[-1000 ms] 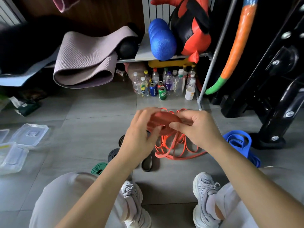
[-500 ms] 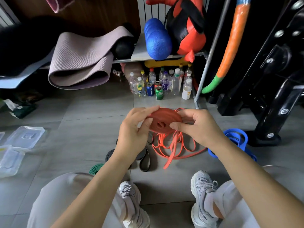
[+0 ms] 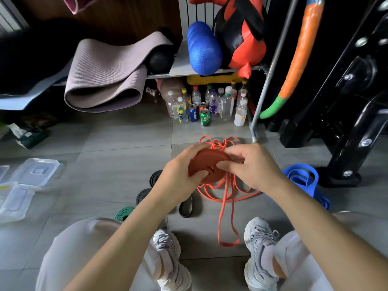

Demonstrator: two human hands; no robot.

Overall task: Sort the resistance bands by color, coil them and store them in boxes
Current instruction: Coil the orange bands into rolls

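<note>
Head camera looks down at two bare arms over a grey tiled floor (image 3: 117,148). I see the left hand (image 3: 180,181) and the right hand (image 3: 254,166) both holding one orange coil (image 3: 206,164), a band rolled up flat like a disc. The left hand has its thumb on the near face and its fingers curled round the far edge. The right hand pinches the other side, thumb on the near face. The coil is up off the floor, out in front of the knees.

A long orange loop (image 3: 225,208) hangs down from under the coil, and its low end lies between the two shoes. More orange loops lie in a messy heap (image 3: 220,141) under and behind the hands.

A blue band (image 3: 302,179) lies folded on the floor to the right, near the black machine foot (image 3: 344,175). Two black coils (image 3: 155,177) sit just beside the left wrist. A green coil (image 3: 123,213) lies near the left knee. Clear boxes (image 3: 12,202) sit at the far left, well apart from the bands.
</note>
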